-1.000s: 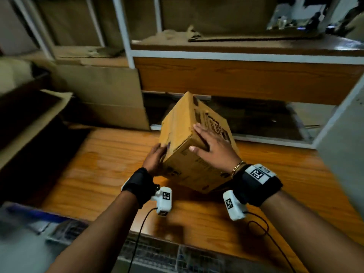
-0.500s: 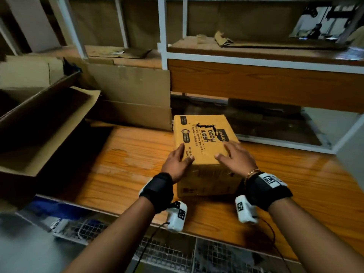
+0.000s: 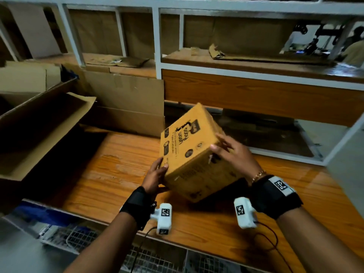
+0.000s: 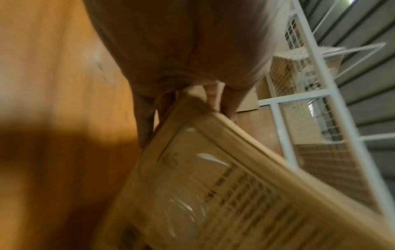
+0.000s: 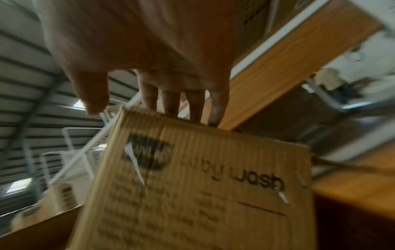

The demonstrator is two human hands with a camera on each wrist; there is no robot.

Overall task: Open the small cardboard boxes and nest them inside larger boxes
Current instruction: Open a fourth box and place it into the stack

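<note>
A small yellow-brown cardboard box [image 3: 189, 146] printed "body wash" is tilted on one corner over the wooden table [image 3: 118, 174], its flaps closed. My left hand [image 3: 157, 172] pinches its lower left corner, thumb on top; in the left wrist view its fingers [image 4: 147, 121] straddle that corner of the box [image 4: 213, 194]. My right hand [image 3: 232, 154] presses the box's right side with spread, straight fingers. In the right wrist view those fingers [image 5: 194, 104] reach over the top edge of the box [image 5: 203, 186] and the thumb stands off it. A large open box [image 3: 39, 134] lies on its side at the left.
Flattened cardboard sheets [image 3: 126, 99] lean against the back under a white metal shelf frame [image 3: 158, 46]. A wire mesh rack [image 3: 78, 237] sits below the table's front edge. A grey panel [image 3: 350, 164] stands at the right. A person [image 3: 354, 50] is far off at top right.
Half a second ago the small box lay flat on the table under both hands. It is now tipped up on a corner and turned, with my left hand moved to its lower corner.
</note>
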